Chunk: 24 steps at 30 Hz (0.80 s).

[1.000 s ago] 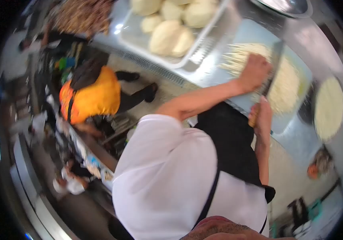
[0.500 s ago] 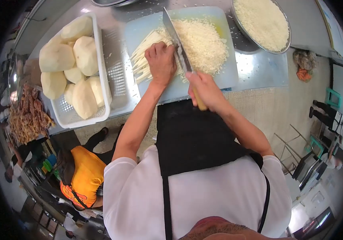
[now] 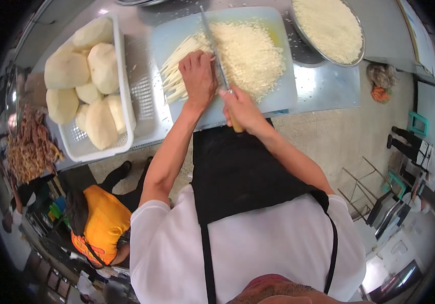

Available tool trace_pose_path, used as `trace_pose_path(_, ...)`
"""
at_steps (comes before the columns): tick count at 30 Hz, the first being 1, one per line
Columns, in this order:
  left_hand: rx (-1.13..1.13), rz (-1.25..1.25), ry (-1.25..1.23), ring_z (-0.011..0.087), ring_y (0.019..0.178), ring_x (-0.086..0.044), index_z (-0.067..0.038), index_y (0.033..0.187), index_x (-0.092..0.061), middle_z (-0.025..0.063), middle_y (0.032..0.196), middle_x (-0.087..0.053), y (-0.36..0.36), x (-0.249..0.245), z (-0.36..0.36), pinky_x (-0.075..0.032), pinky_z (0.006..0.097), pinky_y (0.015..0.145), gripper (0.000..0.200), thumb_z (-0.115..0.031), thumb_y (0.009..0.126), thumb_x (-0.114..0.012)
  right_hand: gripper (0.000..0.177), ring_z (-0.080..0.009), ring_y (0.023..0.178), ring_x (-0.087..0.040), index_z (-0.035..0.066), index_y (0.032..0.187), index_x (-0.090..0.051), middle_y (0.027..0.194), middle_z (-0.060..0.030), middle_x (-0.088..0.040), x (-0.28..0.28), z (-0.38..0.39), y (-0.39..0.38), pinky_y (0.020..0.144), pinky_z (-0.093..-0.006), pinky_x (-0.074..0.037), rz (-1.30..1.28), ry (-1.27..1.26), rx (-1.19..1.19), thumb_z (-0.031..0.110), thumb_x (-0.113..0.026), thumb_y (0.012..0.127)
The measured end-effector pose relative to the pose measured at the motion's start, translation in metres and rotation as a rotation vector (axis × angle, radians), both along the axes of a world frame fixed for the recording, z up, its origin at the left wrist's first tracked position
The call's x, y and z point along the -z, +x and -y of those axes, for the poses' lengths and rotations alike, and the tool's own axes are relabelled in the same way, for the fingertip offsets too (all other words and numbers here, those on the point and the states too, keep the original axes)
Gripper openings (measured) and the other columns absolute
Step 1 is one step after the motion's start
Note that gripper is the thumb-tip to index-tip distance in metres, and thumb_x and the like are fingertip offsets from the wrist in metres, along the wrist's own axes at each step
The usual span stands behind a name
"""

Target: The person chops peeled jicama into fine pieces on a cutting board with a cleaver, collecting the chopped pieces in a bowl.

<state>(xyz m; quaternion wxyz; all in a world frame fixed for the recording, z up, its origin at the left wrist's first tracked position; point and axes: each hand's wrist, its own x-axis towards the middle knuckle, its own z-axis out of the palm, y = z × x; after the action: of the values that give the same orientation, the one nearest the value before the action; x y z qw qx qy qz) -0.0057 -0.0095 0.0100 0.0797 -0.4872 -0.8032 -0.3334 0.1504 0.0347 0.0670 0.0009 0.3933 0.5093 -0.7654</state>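
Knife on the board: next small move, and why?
Probably one more short downward cut through the edge of the pale strips. The right hand's grip is on the handle of the knife, the left hand lies over the strips, and the blade stands between them and the chopped heap.

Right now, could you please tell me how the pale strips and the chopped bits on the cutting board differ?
The pale strips are long and thin, while the chopped bits are tiny. The strips lie left of the knife, partly under the left hand; the bits lie to the knife's right. The strips take up less room than the bits. Both are pale and rest on the cutting board.
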Motion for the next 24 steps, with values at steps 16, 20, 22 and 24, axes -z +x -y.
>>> trace_pose_path(16,0.048,0.084,-0.146,0.0389,0.128,-0.052,0.001,0.139,-0.056,0.0199,0.138,-0.059,-0.026,-0.008,0.006,-0.037,0.0490,0.110,0.044,-0.022,0.102,-0.050,0.051,-0.0127,0.046,-0.054,-0.003,0.129,-0.062,0.060,-0.0031,-0.053,-0.079,-0.040,0.032,0.043,-0.0299,-0.042,0.102,0.278,-0.140,0.040,-0.058,0.102)
trace_pose_path(20,0.034,-0.021,-0.056,0.0392,0.114,-0.055,0.000,0.120,-0.061,0.0196,0.125,-0.060,-0.021,-0.011,-0.004,-0.042,0.0486,0.099,0.029,-0.011,0.093,-0.058,0.049,-0.0136,0.046,-0.054,-0.004,0.126,-0.061,0.060,-0.0040,-0.053,-0.070,-0.028,0.022,0.043,-0.0305,-0.043,0.090,0.297,-0.114,0.039,-0.058,0.102)
trace_pose_path(22,0.043,0.049,0.000,0.0374,0.103,-0.053,-0.003,0.104,-0.060,0.0181,0.109,-0.057,-0.011,-0.012,-0.012,-0.043,0.0483,0.090,0.022,0.000,0.082,-0.064,0.048,-0.0139,0.046,-0.055,-0.004,0.123,-0.062,0.060,-0.0043,-0.053,-0.040,-0.031,0.016,0.043,-0.0308,-0.044,0.052,0.299,-0.089,0.039,-0.057,0.102)
trace_pose_path(24,0.030,0.035,-0.008,0.0371,0.103,-0.053,-0.003,0.104,-0.060,0.0177,0.110,-0.057,-0.009,-0.008,-0.013,-0.044,0.0477,0.090,0.023,0.000,0.082,-0.065,0.042,-0.0147,0.046,-0.055,-0.003,0.112,-0.061,0.060,-0.0047,-0.053,-0.017,-0.046,0.007,0.042,-0.0314,-0.044,0.110,0.268,-0.199,0.038,-0.055,0.102)
